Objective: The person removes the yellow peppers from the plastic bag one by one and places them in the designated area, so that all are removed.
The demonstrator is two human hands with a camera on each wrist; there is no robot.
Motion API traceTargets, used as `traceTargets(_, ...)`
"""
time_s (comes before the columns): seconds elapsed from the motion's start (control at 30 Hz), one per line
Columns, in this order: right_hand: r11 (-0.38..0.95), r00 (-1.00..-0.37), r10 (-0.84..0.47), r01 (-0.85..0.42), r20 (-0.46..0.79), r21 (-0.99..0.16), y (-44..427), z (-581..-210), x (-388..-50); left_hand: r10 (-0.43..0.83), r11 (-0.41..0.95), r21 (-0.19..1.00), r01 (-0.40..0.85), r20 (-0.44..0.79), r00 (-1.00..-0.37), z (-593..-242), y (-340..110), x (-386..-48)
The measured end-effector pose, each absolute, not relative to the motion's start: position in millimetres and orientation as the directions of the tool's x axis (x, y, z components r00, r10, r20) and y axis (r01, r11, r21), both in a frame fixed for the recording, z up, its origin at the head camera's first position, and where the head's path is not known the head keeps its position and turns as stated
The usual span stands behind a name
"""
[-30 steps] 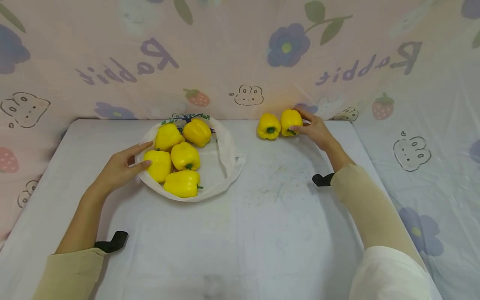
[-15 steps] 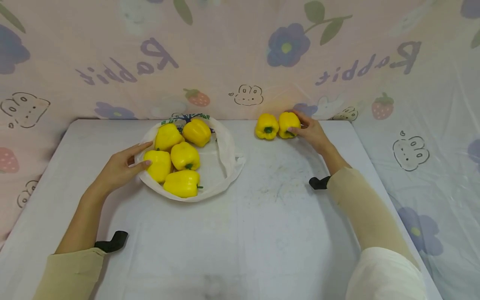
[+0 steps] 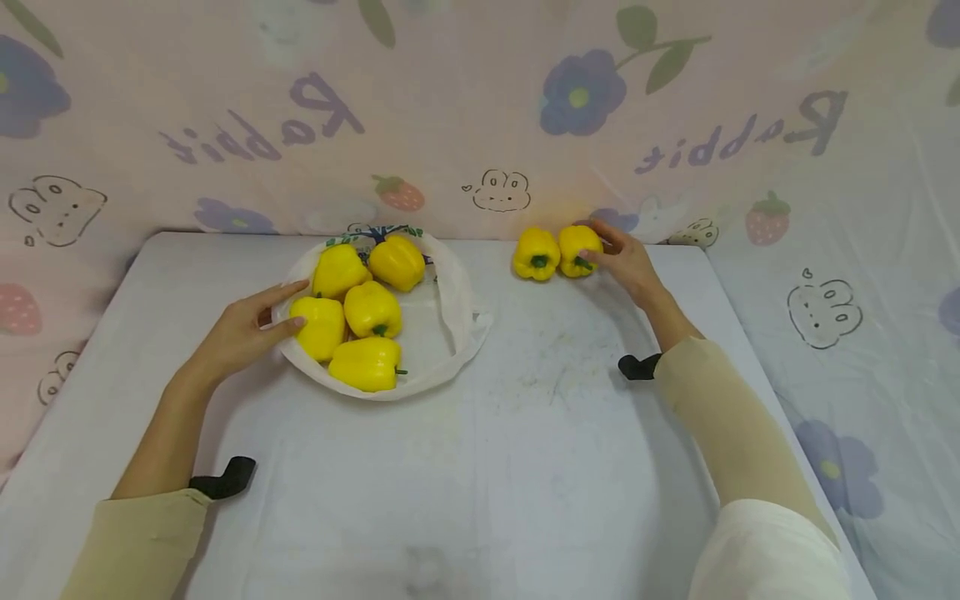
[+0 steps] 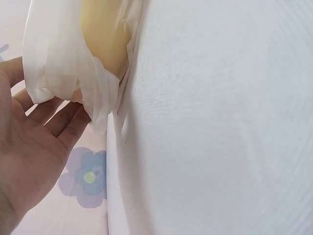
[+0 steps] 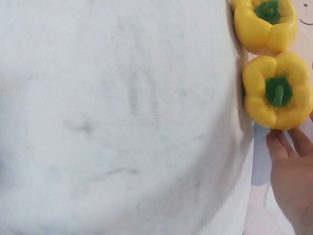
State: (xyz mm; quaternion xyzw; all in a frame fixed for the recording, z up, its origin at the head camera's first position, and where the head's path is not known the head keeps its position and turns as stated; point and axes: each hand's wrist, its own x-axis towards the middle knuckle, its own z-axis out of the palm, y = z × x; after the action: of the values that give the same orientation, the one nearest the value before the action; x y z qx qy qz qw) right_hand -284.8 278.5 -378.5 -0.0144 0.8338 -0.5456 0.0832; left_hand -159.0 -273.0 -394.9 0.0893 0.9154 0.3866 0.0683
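In the head view, a round white bag with a rolled rim holds several yellow peppers. My left hand grips its left rim, thumb beside the leftmost pepper. The left wrist view has my left hand's fingers against the thin white bag. At the back, right of the bag, two yellow peppers stand side by side, stems facing the front. My right hand holds the right one, close beside the left one. The right wrist view shows my right hand at this pepper.
A white cloth covers the table. Behind the table's back edge hangs a patterned curtain with flowers and rabbits. Near each cuff a black piece sticks out: one on the left, one on the right.
Since a second ago, my right hand and the two peppers have shifted slightly left, and the held pepper sits a little lower. My left hand stays at the bag. The head view has tilted slightly.
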Motion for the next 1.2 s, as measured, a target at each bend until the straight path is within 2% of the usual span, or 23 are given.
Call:
traceTargets(0.23,0.343,-0.997,-0.081,-0.039,0.012,-0.938,274,-368,-284,0.207,0.682,0.724,0.102,-0.058,-0.977,-393,-273,-161)
traceTargets(0.5,0.279,-0.980,-0.115,-0.190,0.163,-0.941,260,-357,-284,0.202,0.685,0.722,0.094,-0.064,-0.977,-392,-274,-159)
traceTargets(0.77,0.258,-0.961,-0.181,-0.251,0.209,-0.933,239,-343,-274,0.212,0.660,0.745,0.096,-0.062,-0.975,-393,-275,-160)
traceTargets(1.0,0.183,-0.924,-0.288,-0.311,0.251,-0.933,216,-335,-270,0.205,0.652,0.754,0.081,-0.072,-0.976,-393,-275,-159)
traceTargets(1.2,0.170,-0.909,-0.350,-0.300,0.227,-0.939,196,-331,-268,0.210,0.637,0.767,0.078,-0.075,-0.975,-394,-275,-159)
